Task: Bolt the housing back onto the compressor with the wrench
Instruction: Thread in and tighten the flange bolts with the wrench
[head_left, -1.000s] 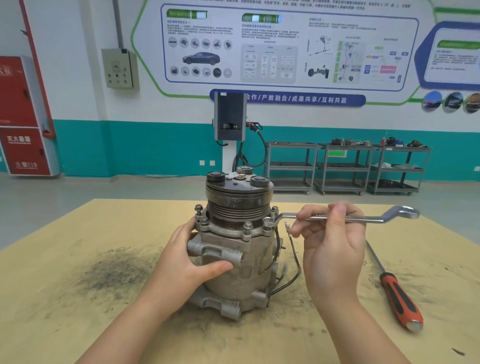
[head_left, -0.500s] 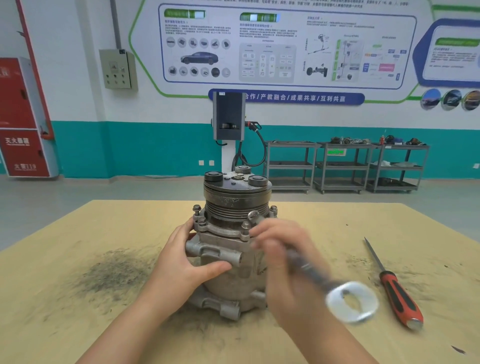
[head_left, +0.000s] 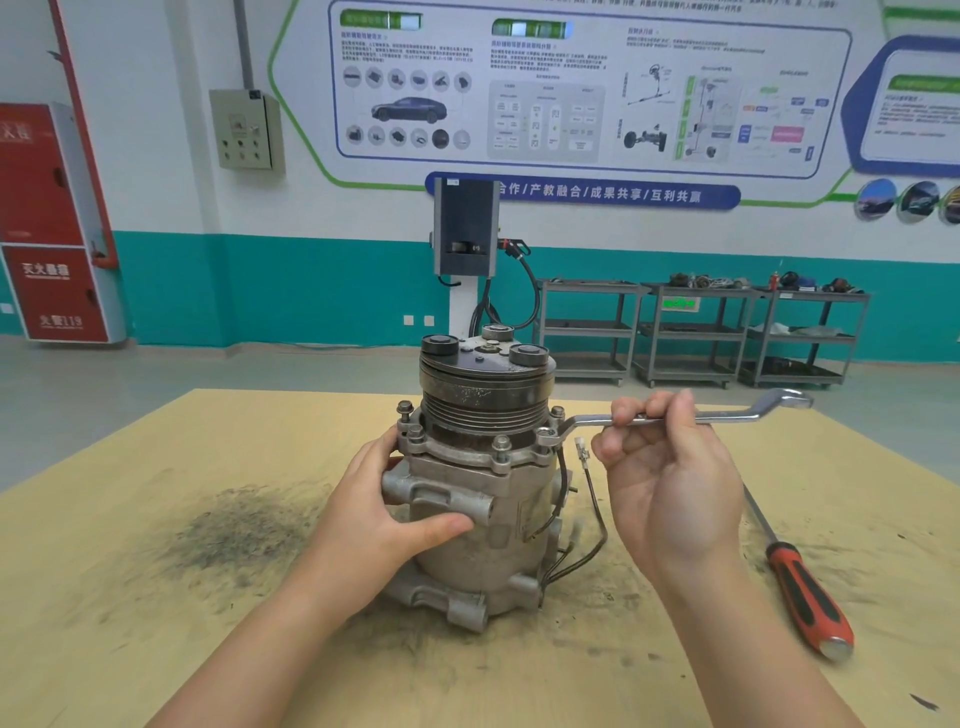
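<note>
The grey compressor stands upright on the yellow table, its pulley on top. Several bolts stand up from the housing flange below the pulley. My left hand grips the compressor's left side, thumb across the front port. A silver ring wrench lies level, pointing right, with its ring on the bolt at the flange's right side. My right hand holds the wrench shank between fingertips and thumb, palm towards me.
A red-handled screwdriver lies on the table to the right of my right forearm. Thin black wires hang from the compressor's right side. Dark grime marks the table on the left. Grey shelving carts stand by the far wall.
Half a second ago my right hand had swung the wrench forward toward me, blurred. Now the wrench is back out to the right with its ring on the right-hand bolt. My left hand has not moved.
</note>
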